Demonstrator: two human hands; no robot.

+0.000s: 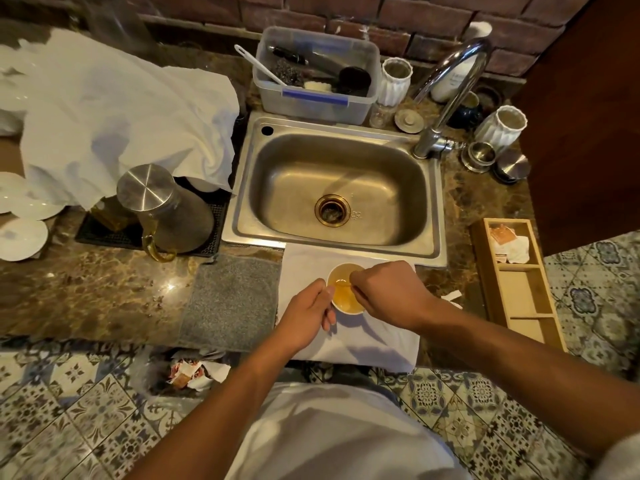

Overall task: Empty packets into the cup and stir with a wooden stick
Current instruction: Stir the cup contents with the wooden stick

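Both hands grip the cup [346, 299] on white cloth [363, 341], marble counter [86, 296], before the sink [339, 188].

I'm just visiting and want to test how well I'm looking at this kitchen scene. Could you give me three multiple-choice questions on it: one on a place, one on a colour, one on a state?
1. Where does the cup stand?
A. in the sink
B. on a white cloth in front of the sink
C. on the floor

2. What colour is the liquid in the cup?
A. amber
B. blue
C. green

3. What is the left hand doing?
A. resting flat on the counter
B. holding the cup's side
C. turning the tap

Answers: 1 B, the white cloth lies under it, near the sink. 2 A, it looks golden brown. 3 B, its fingers are at the cup's rim while the right hand is over it.
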